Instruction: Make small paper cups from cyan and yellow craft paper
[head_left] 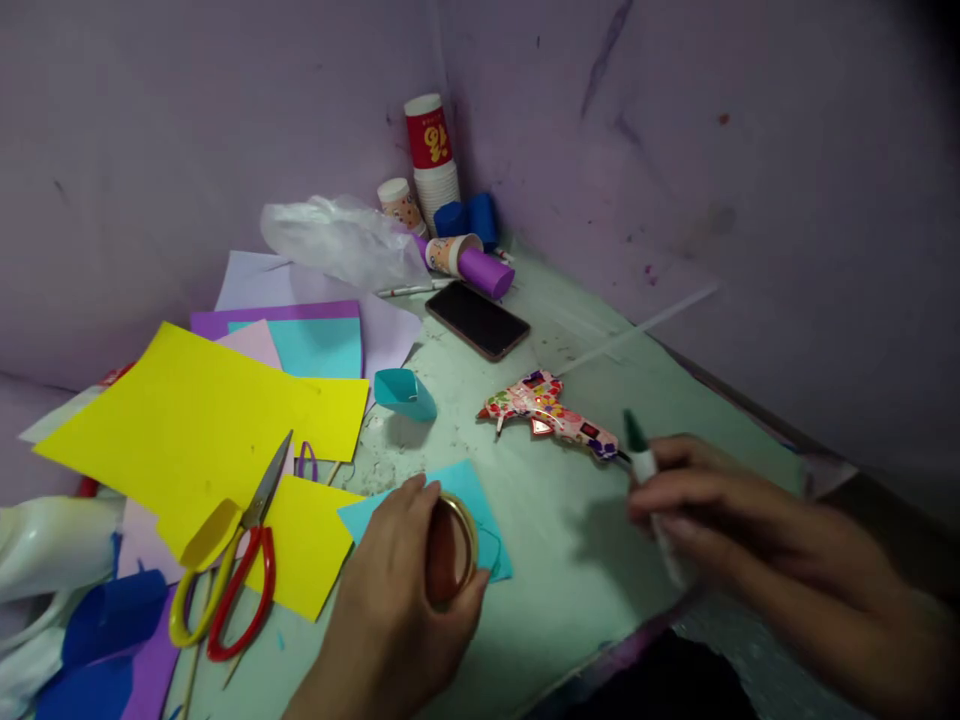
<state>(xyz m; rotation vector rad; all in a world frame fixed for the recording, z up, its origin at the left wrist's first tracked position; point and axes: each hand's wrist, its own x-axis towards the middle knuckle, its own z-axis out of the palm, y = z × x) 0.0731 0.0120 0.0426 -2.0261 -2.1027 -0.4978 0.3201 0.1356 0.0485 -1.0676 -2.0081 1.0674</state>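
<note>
1. Round roll with a gold-coloured rim and brownish inside (446,555): in the head view, it is over a turquoise paper sheet (491,510) on the pale green desk (547,610), beside a dark curved line.
2. The left hand (397,570) has its grip closed around the roll.
3. The right hand (712,505) grips a slim white marker with a dark green end (645,468), that end upward, apart from the sheet.
4. A pink floral glue gun (551,412) lies between a black-screened phone (478,320) and the right hand.
5. Scissors with red and yellow handles (257,510) rest across yellow paper (217,420).
</note>
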